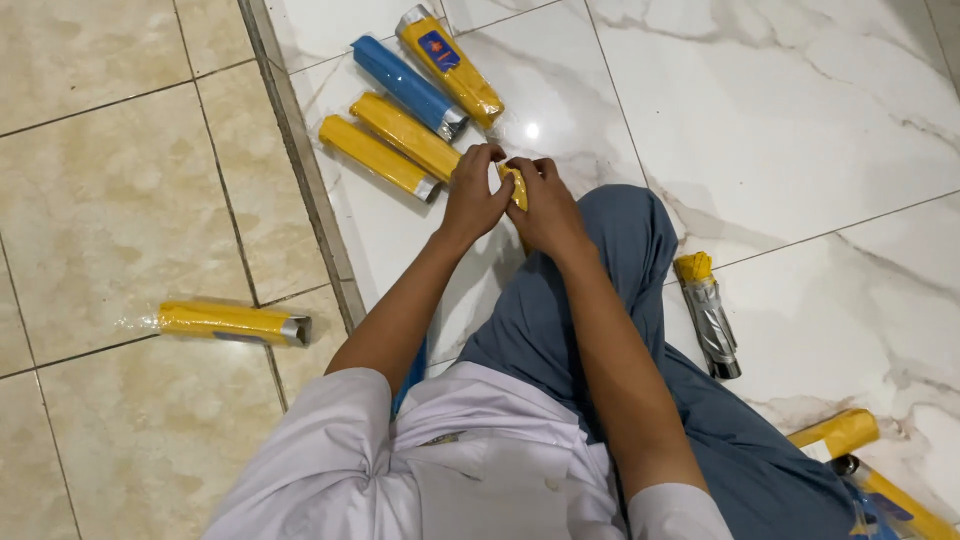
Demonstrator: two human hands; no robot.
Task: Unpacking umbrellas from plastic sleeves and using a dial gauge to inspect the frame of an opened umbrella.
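I sit on the floor with my knee in blue-grey trousers raised in front of me. My left hand [473, 195] and my right hand [545, 205] meet over the knee, both pinching a small yellow wrapped piece [516, 185] between the fingertips. Most of that piece is hidden by my fingers. Just beyond my hands lie two yellow wrapped tubes [378, 156] with silver ends, side by side, the nearer one almost touching my left hand.
A blue tube [408, 86] and a yellow tube with a label [450, 66] lie farther away. One yellow tube [232, 322] lies alone on the beige tiles at left. A silver-wrapped tube with a yellow top [707, 312] lies right of my knee; more yellow tubes [838, 432] at lower right.
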